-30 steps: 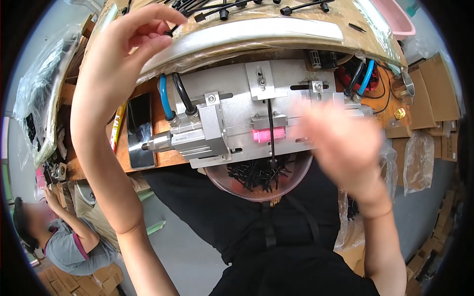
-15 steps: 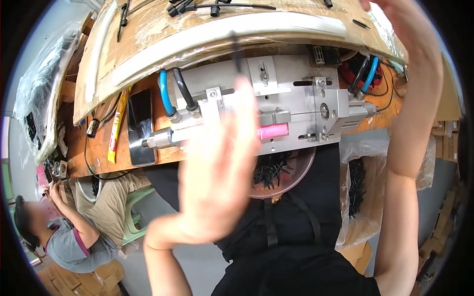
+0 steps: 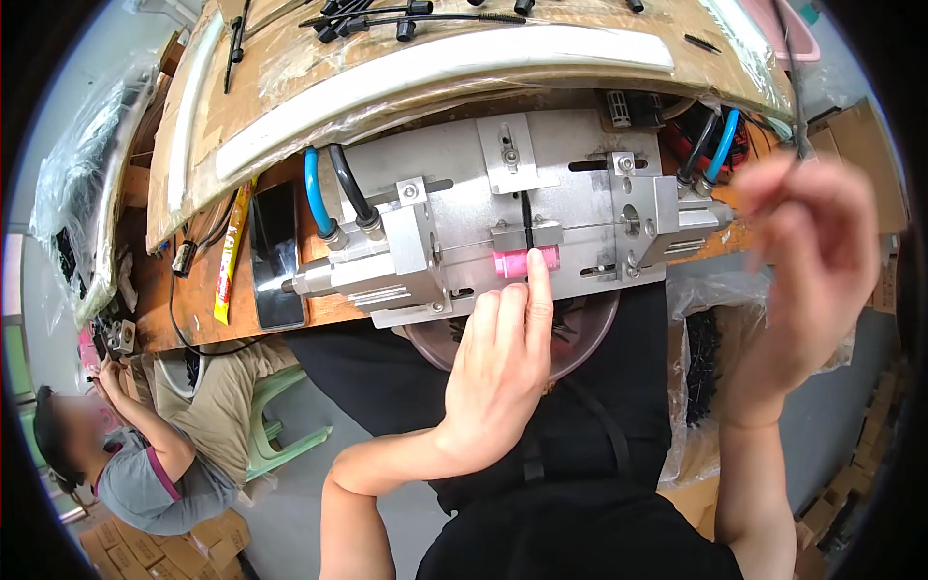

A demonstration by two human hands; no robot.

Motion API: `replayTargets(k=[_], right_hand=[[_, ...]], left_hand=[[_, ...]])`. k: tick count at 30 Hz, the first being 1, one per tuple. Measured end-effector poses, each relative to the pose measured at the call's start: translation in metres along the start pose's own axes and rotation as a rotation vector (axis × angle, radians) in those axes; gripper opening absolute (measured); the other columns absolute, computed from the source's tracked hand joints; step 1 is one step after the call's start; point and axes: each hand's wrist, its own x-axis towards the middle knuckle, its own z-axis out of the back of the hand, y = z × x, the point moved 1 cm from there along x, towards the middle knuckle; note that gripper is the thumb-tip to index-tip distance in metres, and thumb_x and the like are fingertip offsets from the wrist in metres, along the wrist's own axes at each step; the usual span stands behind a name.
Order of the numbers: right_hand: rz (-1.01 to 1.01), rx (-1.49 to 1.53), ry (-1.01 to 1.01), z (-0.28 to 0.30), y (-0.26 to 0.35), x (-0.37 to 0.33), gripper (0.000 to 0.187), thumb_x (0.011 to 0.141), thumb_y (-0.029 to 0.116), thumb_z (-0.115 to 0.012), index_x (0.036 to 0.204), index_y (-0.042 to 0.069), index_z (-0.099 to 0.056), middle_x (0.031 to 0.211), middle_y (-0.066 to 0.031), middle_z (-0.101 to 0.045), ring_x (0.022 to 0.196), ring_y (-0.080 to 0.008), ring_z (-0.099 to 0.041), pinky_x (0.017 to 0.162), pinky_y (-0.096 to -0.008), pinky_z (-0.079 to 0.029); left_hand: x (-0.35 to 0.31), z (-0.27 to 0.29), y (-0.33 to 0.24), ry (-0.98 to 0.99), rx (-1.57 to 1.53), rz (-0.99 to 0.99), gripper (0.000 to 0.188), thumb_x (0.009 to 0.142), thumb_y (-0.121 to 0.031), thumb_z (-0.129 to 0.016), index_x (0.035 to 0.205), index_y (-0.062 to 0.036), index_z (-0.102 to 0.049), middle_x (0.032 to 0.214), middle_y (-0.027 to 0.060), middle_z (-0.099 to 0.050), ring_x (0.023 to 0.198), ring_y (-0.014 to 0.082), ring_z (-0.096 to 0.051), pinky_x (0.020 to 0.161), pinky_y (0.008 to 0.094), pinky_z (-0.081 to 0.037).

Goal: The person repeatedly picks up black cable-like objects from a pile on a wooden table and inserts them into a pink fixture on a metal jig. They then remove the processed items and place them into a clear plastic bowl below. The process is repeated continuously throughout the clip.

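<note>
While the left hand (image 3: pixel 498 387) is partly covering the bowl (image 3: pixel 425 344), grasping nothing visible, its index finger is pointing to twelve o'clock, touching the pink block (image 3: pixel 508 266) or the black rod (image 3: pixel 528 217) meeting it, hard to say which; its thumb is hiding. At two o'clock the blurred right hand (image 3: pixel 817 261) is pinching a thin dark strand (image 3: pixel 797 97) running off the top edge; toward eleven, loose rods (image 3: pixel 406 30) are lying, partly cut off.
</note>
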Motion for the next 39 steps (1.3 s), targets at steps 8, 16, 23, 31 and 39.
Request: replayTargets(k=[8,16,23,31,39], right_hand=[[0.013,-0.104,0.164,-0.117,-0.016,-0.100,0.064,0.070,-0.011,-0.075,0.131,-0.010,-0.054,0.086,-0.0133,-0.066,0.060,-0.0206,-0.058,0.055,-0.0317,-0.048],[0.006,-0.104,0.198,-0.139,-0.030,-0.095,0.065,0.076,-0.002,-0.075,0.137,-0.004,-0.052,0.067,-0.0088,-0.056,0.058,-0.0202,-0.057,0.054,-0.0336,-0.047],[0.266,-0.400,0.383,-0.091,-0.005,-0.021,0.043,0.086,0.007,-0.068,0.127,0.002,-0.060,0.079,-0.0076,-0.065,0.064,-0.0213,-0.063,0.053,-0.0295,-0.050],[0.364,-0.715,0.552,-0.079,-0.050,0.158,0.018,0.086,0.014,-0.066,0.098,0.002,-0.071,0.081,-0.0126,-0.071,0.067,-0.0187,-0.069,0.060,-0.0321,-0.052],[-0.094,0.205,0.329,-0.028,-0.050,0.195,0.025,0.099,0.011,-0.056,0.116,-0.006,-0.060,0.081,-0.0112,-0.071,0.045,-0.0049,-0.047,0.039,-0.0176,-0.036]], left_hand=[[0.109,0.084,0.116,-0.511,0.142,-0.107,0.023,0.089,0.002,-0.060,0.110,-0.0047,-0.065,0.098,0.0106,-0.068,0.084,0.0231,-0.062,0.077,0.0319,-0.049],[0.148,0.104,0.127,-0.152,-0.127,0.128,0.017,0.080,0.009,-0.065,0.093,-0.0017,-0.065,0.090,0.0096,-0.067,0.080,0.0184,-0.064,0.074,0.0285,-0.051],[0.144,0.099,0.132,-0.220,-0.188,-0.086,0.017,0.081,0.006,-0.066,0.097,-0.0017,-0.066,0.097,0.0095,-0.066,0.088,0.0211,-0.063,0.079,0.0305,-0.051],[0.169,0.098,0.142,-0.274,-0.239,-0.318,0.015,0.082,0.000,-0.070,0.097,-0.0020,-0.070,0.096,0.0104,-0.066,0.091,0.0228,-0.063,0.082,0.0314,-0.049],[0.130,0.109,0.142,-0.176,-0.121,-0.077,0.022,0.087,-0.002,-0.064,0.109,-0.0041,-0.065,0.095,0.0098,-0.068,0.084,0.0212,-0.063,0.077,0.0293,-0.048]])
